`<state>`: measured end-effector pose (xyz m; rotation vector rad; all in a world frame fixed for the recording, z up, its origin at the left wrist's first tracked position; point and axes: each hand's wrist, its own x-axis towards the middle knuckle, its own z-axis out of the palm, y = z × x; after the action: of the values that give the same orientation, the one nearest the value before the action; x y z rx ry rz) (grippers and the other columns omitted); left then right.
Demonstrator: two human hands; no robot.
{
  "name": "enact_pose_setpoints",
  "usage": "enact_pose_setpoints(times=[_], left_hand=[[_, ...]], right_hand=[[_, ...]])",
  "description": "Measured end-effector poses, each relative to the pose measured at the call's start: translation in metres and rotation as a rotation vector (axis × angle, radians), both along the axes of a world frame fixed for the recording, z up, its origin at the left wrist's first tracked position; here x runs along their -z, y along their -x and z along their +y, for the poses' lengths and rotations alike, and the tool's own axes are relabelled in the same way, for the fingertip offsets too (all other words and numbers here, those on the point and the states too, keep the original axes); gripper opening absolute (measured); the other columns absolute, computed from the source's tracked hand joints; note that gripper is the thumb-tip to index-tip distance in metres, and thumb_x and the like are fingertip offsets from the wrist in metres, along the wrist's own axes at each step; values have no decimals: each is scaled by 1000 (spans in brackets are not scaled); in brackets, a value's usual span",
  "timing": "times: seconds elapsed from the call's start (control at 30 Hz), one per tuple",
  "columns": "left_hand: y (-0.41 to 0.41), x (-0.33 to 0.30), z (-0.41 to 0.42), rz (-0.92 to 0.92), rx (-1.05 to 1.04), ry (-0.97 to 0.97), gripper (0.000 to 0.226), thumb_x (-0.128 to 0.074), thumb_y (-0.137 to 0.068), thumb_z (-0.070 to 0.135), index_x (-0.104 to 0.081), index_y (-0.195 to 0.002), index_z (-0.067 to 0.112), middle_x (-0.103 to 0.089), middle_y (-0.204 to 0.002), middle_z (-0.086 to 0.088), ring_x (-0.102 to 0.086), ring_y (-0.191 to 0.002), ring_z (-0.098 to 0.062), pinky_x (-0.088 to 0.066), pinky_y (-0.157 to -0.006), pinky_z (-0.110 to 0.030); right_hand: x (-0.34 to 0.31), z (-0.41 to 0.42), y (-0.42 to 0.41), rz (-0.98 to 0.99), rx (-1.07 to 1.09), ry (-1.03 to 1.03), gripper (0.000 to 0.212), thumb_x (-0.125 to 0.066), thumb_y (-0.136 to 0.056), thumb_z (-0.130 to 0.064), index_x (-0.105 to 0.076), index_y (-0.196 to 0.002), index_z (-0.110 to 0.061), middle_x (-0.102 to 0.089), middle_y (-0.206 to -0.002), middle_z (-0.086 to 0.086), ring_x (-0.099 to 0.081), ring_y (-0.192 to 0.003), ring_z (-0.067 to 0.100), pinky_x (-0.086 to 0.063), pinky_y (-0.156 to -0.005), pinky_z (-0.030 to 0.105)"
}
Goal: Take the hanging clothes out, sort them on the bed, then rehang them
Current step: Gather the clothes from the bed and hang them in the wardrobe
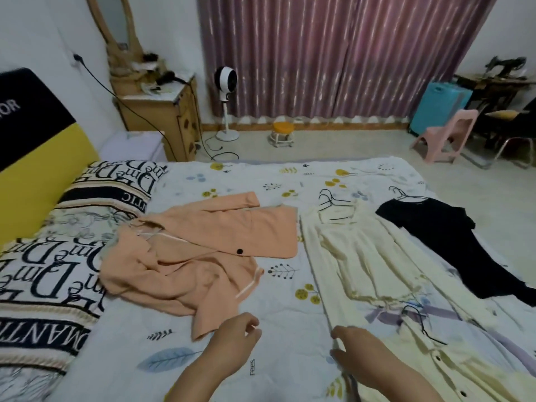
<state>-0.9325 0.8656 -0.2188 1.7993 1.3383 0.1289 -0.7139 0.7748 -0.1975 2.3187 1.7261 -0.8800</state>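
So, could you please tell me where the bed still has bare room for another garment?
Bare sheet lies beyond the peach jacket toward the far edge, and in the near strip between jacket and cream dress, by both hands. The right side is crowded: cream dress, black top, buttoned cream shirt.

Peach jacket [203,250], cream dress [368,262], black top [452,245] lie flat on bed [278,181].
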Motion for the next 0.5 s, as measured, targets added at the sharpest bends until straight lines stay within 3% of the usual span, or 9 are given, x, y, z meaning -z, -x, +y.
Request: enact_pose_setpoints(times=[0.13,0.23,0.33,0.5], left_hand=[[37,9,17,19,-93,2,5,-47,-95,27,-46,-99,30,-52,-102,8,-49,-96,-8,-35,-76,-16],[62,17,30,41,-170,19,9,-47,-95,27,-44,-91,35,-54,-101,7,-53,-99,-9,-38,-81,-17],[81,25,45,38,-269,30,6,-48,-95,23,-46,-96,29,-54,-102,4,-53,-98,-8,-37,-76,-13],[109,46,76,99,-391,52,5,-47,-96,25,-48,-94,29,-55,-102,5,-54,-102,-11,-43,-90,-21]], right_hand=[[6,43,25,1,-88,26,42,-43,-96,-34,-43,-135,-19,-47,-136,5,-43,-127,20,-37,-97,26],[9,77,39,-4,-181,26,42,-42,-96,-34,-42,-136,-19,-47,-135,6,-43,-126,20,-38,-96,27],[16,117,55,15,-276,17,43,-41,-97,-33,-40,-137,-18,-45,-137,5,-43,-127,20,-37,-97,27],[43,191,87,29,-417,17,39,-42,-97,-31,-45,-132,-13,-49,-133,7,-45,-123,23,-39,-97,30]])
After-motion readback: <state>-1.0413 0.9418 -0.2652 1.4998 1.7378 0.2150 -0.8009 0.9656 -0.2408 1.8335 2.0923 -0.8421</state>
